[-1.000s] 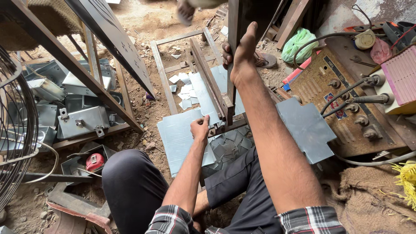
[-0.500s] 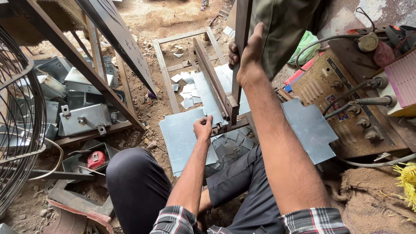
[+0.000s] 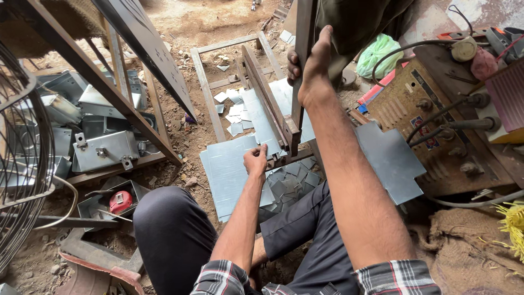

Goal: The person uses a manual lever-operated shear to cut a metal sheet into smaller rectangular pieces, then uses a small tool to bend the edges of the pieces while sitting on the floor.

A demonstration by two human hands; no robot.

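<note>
My right hand (image 3: 308,68) grips the upright lever handle (image 3: 301,60) of a rusty metal shear (image 3: 267,106) standing on the dirt floor. My left hand (image 3: 255,160) rests with curled fingers on a grey sheet of metal (image 3: 226,169), holding it at the shear's near end. Another cut sheet (image 3: 390,161) lies to the right of the shear. Small square offcuts (image 3: 292,183) are piled below the blade, by my knee.
A welding machine (image 3: 436,125) with cables stands at the right. Grey metal boxes (image 3: 103,150) and an angle-iron frame (image 3: 109,93) fill the left, with a fan guard (image 3: 22,164) at the edge. A red tape measure (image 3: 120,201) sits in a tray. Another person's clothing (image 3: 360,22) hangs above.
The view has shifted slightly; both hands keep the same hold on the lever and the sheet. The other person above has moved further into the top of the picture.
</note>
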